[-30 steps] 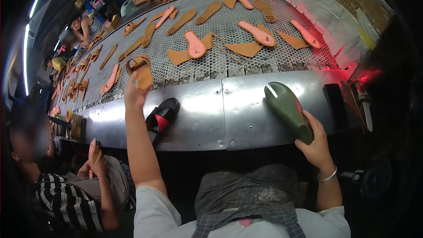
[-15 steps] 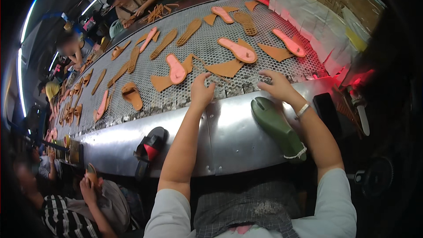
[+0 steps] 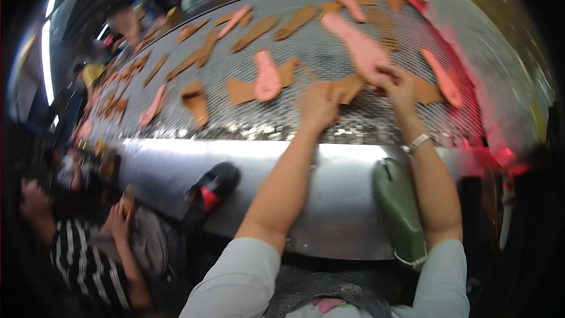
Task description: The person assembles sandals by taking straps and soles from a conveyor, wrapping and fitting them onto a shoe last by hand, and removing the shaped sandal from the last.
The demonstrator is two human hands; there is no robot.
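A pink insole (image 3: 356, 44) is tilted up over the mesh conveyor (image 3: 206, 97), its near end gripped by my right hand (image 3: 401, 91). My right thumb and fingers are closed on that end. Close by, my left hand (image 3: 321, 105) hovers low over the near side of the mesh, beside a tan leather upper piece (image 3: 348, 87). Motion smears its fingers, and whether they pinch the piece is unclear. Beneath my right forearm, a green shoe last (image 3: 397, 200) with a white cord at its heel lies on the metal ledge (image 3: 329, 218).
Several pink insoles (image 3: 268, 76), tan soles (image 3: 256, 32) and tan sandals (image 3: 194, 103) lie across the mesh. A black and red sandal (image 3: 218, 188) rests on the ledge at left. White sheeting (image 3: 471, 53) with red light borders the right side. A person in stripes (image 3: 88, 259) sits at lower left.
My right hand has moved forward and taken hold of a pink insole, raising it off the mesh. My left hand has reached forward to the tan piece. The view has shifted.
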